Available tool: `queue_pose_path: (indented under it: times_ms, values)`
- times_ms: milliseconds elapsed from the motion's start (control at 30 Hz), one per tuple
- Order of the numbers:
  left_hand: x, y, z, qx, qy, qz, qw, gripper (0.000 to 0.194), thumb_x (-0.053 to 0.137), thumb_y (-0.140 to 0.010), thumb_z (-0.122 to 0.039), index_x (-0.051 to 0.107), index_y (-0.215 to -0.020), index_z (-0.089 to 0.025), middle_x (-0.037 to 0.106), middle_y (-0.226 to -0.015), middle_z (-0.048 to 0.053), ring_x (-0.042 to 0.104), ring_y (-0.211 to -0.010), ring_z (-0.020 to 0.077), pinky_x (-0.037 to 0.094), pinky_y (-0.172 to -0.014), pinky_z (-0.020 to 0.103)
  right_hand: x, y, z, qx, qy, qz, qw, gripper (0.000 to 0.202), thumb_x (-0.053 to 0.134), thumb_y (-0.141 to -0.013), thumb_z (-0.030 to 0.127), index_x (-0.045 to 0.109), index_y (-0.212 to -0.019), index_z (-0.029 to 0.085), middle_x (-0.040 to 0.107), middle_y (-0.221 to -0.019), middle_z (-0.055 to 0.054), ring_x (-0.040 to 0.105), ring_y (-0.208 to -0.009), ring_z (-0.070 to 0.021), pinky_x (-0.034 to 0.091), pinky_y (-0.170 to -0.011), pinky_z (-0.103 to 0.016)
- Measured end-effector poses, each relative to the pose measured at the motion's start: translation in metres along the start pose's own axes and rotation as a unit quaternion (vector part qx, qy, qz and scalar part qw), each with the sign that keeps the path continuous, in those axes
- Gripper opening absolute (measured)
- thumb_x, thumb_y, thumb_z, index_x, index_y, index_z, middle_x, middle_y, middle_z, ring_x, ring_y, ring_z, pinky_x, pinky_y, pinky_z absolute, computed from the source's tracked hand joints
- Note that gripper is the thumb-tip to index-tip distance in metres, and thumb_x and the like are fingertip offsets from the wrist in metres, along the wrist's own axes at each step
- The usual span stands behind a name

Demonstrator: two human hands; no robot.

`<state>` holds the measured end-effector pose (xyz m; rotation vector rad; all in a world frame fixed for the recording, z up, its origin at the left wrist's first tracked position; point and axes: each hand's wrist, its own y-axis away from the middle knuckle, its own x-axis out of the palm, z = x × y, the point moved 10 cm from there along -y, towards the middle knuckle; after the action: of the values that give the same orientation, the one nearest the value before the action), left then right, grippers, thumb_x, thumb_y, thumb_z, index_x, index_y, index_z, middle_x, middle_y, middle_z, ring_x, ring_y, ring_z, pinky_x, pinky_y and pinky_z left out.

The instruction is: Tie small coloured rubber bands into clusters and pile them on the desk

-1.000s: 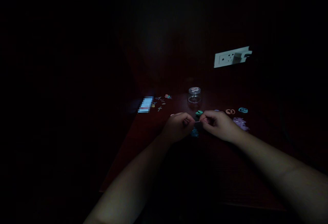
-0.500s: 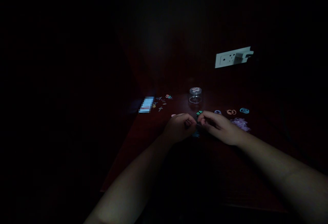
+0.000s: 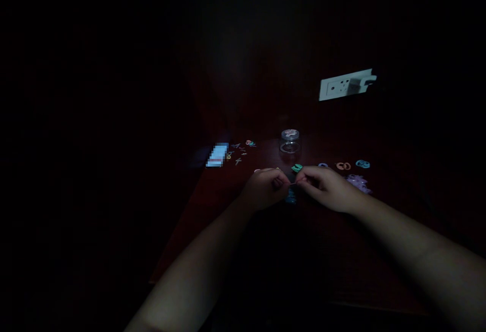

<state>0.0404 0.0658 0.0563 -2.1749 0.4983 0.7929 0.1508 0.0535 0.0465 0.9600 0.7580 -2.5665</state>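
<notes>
Over the dark reddish table, my left hand (image 3: 267,188) and my right hand (image 3: 325,189) face each other with pinched fingertips. Between them runs a thin pale strand (image 3: 292,183), gripped at both ends; its kind is too small to make out. Just below the fingertips lies a small blue pile (image 3: 291,198). Green bands (image 3: 296,168) lie right behind my right fingers. A pile of pale purple bands (image 3: 358,183) is beside my right hand, partly covered by it. Something pink (image 3: 257,171) peeks out behind my left hand.
A clear lidded jar (image 3: 290,142) stands behind the hands. Orange rings (image 3: 343,166) and blue rings (image 3: 362,164) lie at right. Small loose pieces (image 3: 238,161) lie near a lit, blurred-out phone-like screen (image 3: 217,155) at left. A wall socket (image 3: 345,85) holds a plug.
My right hand's fingers have closed into a tighter pinch. The pale strand between the two hands now shows more plainly, and more of the blue pile is visible.
</notes>
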Motion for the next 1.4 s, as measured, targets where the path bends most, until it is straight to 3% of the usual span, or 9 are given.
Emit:
queue_pose_path:
  times_ms: [967, 1233, 1400]
  values:
    - [-0.0099, 0.0014, 0.0026, 0.003, -0.004, -0.019, 1.000, 0.007, 0.060, -0.081, -0.020, 0.063, -0.075, -0.016, 0.061, -0.066, -0.001, 0.053, -0.059, 0.0095, 0.042, -0.058, 0.021, -0.0009, -0.0008, -0.0089, 0.008, -0.016, -0.007, 1.000, 0.014, 0.054, -0.086, 0.029, 0.055, -0.075, 0.019, 0.051, -0.065, 0.001, 0.046, -0.057, -0.0128, 0.036, -0.052, -0.025]
    - [-0.0068, 0.0017, 0.0040, 0.005, 0.006, -0.010, 1.000, 0.006, 0.061, -0.081, -0.020, 0.064, -0.078, -0.016, 0.062, -0.068, -0.001, 0.054, -0.060, 0.0089, 0.042, -0.057, 0.020, 0.0031, -0.0010, -0.0067, 0.006, -0.021, 0.000, 1.000, 0.017, 0.057, -0.088, 0.036, 0.062, -0.090, 0.019, 0.053, -0.067, 0.001, 0.047, -0.059, -0.0130, 0.038, -0.053, -0.025]
    - [-0.0061, 0.0016, 0.0011, 0.019, 0.018, -0.006, 1.000, 0.006, 0.061, -0.082, -0.019, 0.064, -0.077, -0.016, 0.062, -0.069, 0.000, 0.054, -0.060, 0.0086, 0.044, -0.058, 0.020, 0.0001, -0.0005, -0.0010, -0.023, -0.006, -0.008, 1.000, 0.018, 0.055, -0.089, 0.032, 0.063, -0.080, 0.018, 0.056, -0.069, -0.001, 0.049, -0.060, -0.0129, 0.038, -0.055, -0.026]
